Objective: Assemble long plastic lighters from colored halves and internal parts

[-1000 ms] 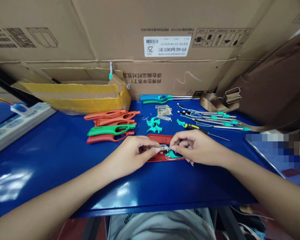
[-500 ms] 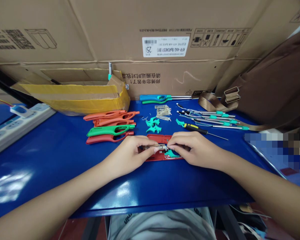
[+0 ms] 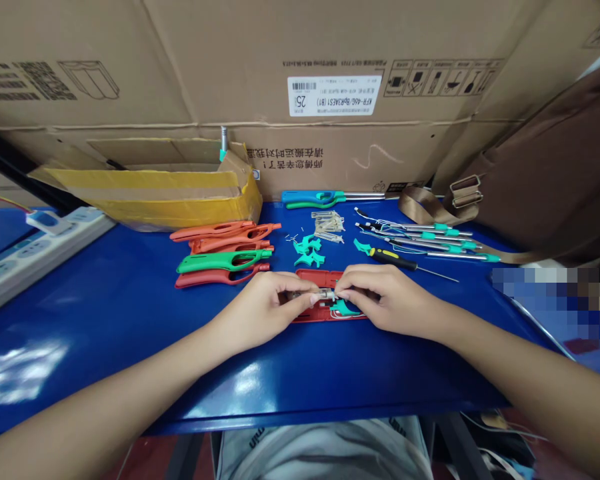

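Observation:
My left hand (image 3: 270, 303) and my right hand (image 3: 383, 297) meet over a red plastic half-shell (image 3: 325, 277) lying on the blue table (image 3: 130, 320). Both pinch a small clear and metal part (image 3: 325, 294) between thumb and fingers, just above the shell. A teal trigger piece (image 3: 344, 308) sits in the shell under my right fingers. Most of the shell is hidden by my hands.
A stack of orange, green and red shells (image 3: 223, 253) lies to the left. Loose teal triggers (image 3: 307, 250), small metal parts (image 3: 329, 223), a black and yellow screwdriver (image 3: 395, 259) and several metal rods with teal ends (image 3: 430, 237) lie behind. A taped cardboard box (image 3: 155, 187), a power strip (image 3: 25, 247) and a brown bag (image 3: 545, 180) border the table.
My hands have stayed over the red shell with the small part; my right hand has sunk slightly towards it. Otherwise nothing has moved.

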Demonstrator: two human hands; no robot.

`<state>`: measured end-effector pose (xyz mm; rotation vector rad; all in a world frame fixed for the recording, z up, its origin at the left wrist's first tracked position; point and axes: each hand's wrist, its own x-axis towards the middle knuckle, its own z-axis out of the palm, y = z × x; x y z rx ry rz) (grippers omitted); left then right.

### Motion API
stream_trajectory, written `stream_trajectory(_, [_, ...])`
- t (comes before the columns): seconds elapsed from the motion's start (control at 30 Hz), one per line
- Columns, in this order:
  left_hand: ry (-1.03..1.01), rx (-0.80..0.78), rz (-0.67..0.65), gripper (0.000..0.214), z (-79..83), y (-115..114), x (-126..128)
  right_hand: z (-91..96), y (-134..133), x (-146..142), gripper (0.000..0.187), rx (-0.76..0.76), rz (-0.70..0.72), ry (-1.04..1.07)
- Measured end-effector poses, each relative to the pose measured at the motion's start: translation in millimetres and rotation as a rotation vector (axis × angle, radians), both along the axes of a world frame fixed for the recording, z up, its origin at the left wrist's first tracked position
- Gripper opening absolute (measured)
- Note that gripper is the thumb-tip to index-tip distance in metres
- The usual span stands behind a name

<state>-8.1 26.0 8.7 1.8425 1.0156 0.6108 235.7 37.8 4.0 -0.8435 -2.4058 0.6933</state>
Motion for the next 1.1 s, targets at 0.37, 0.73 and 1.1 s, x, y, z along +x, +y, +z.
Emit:
stream_trajectory(0.37, [0.048,0.025,0.011,0.025,4.4,-2.8,1.8,6.3,-5.4,3.7,0.013,0.052,-0.04,-0.107])
stream_trajectory(0.73, [0.091,-0.02,-0.028,0.033,8.1,-4.2,2.6,7.2,-3.7,5.2,0.018,0.174,-0.018,-0.197])
stream_trajectory(1.1, [0.12,-0.051,-0.031,0.038,9.7,-4.2,3.1,4.6,-4.0,3.7,0.015,0.242,-0.035,-0.166])
